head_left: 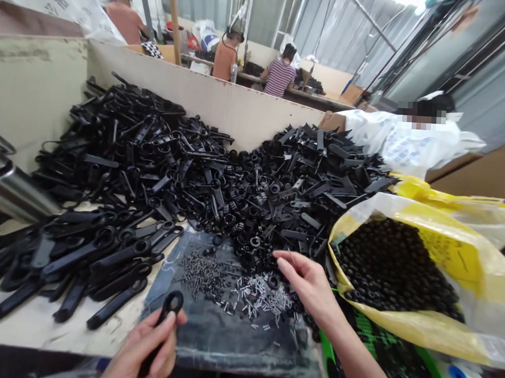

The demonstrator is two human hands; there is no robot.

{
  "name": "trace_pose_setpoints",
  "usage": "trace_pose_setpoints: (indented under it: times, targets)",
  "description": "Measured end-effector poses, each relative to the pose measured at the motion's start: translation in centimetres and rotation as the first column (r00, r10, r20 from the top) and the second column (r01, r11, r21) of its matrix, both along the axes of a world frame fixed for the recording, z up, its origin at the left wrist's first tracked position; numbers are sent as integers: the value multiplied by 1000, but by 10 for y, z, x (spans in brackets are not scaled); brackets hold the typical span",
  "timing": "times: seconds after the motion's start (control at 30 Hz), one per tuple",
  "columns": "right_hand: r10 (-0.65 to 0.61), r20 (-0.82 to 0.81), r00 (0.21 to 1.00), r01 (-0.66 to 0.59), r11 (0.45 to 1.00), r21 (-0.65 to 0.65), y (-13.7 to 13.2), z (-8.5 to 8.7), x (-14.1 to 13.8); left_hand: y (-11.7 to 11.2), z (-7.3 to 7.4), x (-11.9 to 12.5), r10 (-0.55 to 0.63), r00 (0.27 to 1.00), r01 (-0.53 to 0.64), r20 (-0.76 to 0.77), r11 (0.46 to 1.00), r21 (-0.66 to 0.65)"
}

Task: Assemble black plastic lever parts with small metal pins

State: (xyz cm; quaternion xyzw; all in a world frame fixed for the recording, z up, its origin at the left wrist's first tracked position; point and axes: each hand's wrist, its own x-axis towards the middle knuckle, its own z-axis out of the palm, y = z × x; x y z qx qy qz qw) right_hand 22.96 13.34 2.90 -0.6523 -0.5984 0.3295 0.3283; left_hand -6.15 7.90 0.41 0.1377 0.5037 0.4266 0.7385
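My left hand [151, 342] is closed around a black plastic handle piece with a ring-shaped end [174, 301]; the ring points up past my thumb and the lower part is hidden in my palm. My right hand [304, 280] has its fingers stretched out over the edge of a heap of small black ring parts [252, 197]. No part shows between its fingertips. Below it lie silver pins [263, 295], with small dark screw-like pieces [202, 274] to their left, all on a dark mat [221, 344].
Assembled-looking black handles [98, 254] lie at left, beside a metal cylinder [16, 180]. Larger heaps of black parts [132, 130] rise against the board wall [248, 117]. At right, a yellow-white bag [482, 277] of black rings stands over a green tray [440, 374]. Several people sit beyond.
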Motion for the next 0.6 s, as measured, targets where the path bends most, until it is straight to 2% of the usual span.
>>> trace_pose_setpoints:
  times: [0.03,0.1,0.13,0.2,0.23,0.27,0.4,0.5,0.6]
  targets:
    - [20,55,998,-22,999,40,8,1,-2,3,2,7,2,999,-2,-40,1000,-6]
    - [159,236,959,-180,981,70,19,2,-17,8,4,20,13,995,-13,-103,1000,0]
    - [248,366,897,-283,958,45,23,2,-28,9,5,25,22,994,-22,-111,1000,2]
    - [378,624,684,-437,897,-65,28,0,-52,10,7,29,47,994,-47,-97,999,0]
    - [406,705,582,-469,875,-117,29,-1,-63,11,8,28,55,995,-55,-88,998,-1]
    - [416,743,524,-475,867,-151,31,-3,-72,11,8,26,60,995,-60,-82,998,0]
    - [398,777,488,-438,881,-176,34,-12,-84,10,2,16,100,994,-99,-46,995,7]
    - [372,786,494,-412,896,-166,30,-17,-83,9,-4,13,153,988,-153,8,988,-7]
    - [369,775,514,-424,894,-144,23,-18,-86,7,-8,17,144,988,-143,46,989,-28]
